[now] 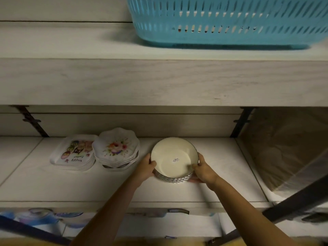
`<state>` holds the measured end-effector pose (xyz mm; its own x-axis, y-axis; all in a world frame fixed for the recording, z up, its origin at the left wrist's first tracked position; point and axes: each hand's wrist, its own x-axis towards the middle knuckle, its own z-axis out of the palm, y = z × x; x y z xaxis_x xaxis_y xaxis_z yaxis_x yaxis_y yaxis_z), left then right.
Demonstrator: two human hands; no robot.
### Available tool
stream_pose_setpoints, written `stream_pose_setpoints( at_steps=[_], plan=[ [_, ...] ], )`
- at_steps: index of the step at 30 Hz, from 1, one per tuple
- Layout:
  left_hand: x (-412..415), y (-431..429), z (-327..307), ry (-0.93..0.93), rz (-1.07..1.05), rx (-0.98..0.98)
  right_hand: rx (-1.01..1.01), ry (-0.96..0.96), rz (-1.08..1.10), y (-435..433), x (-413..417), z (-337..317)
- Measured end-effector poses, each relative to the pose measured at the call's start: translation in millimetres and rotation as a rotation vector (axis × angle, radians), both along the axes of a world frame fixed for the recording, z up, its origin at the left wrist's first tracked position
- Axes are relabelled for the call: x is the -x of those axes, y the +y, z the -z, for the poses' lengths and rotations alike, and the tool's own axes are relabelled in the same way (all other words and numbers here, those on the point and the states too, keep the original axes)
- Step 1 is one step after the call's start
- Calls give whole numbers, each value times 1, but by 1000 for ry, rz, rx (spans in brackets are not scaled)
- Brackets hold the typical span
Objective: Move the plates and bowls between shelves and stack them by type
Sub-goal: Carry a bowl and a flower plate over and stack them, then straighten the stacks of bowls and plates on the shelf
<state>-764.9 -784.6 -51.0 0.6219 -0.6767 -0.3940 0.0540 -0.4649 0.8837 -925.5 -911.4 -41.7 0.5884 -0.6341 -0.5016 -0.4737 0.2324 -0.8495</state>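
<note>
One round bowl [170, 151], cream inside with a small barcode sticker [175, 159] and a silver woven-pattern outer wall, is at mid-width of the lower shelf [230, 171], towards its back edge. The left hand [146, 166] and right hand [202, 170] reach in on extended arms and grip its opposite sides, thumbs over the rim, fingers curled round the wall. Left of it stand two stacks, rectangular Easter plates [74, 151] and scalloped floral plates [116, 146], just beside each other; the number in each stack is unclear.
</note>
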Motion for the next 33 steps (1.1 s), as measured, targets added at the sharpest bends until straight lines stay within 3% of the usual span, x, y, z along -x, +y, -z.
stream_pose_setpoints(
  at_steps=[6,18,33],
  plan=[
    [19,18,-2,90,-26,-42,-48,17,13,9,17,3],
    [13,83,-55,-74,-43,21,55,-106,-96,60,20,-43],
    [-124,253,-83,-179,-139,49,-2,-226,-173,211,-133,-58]
  ],
)
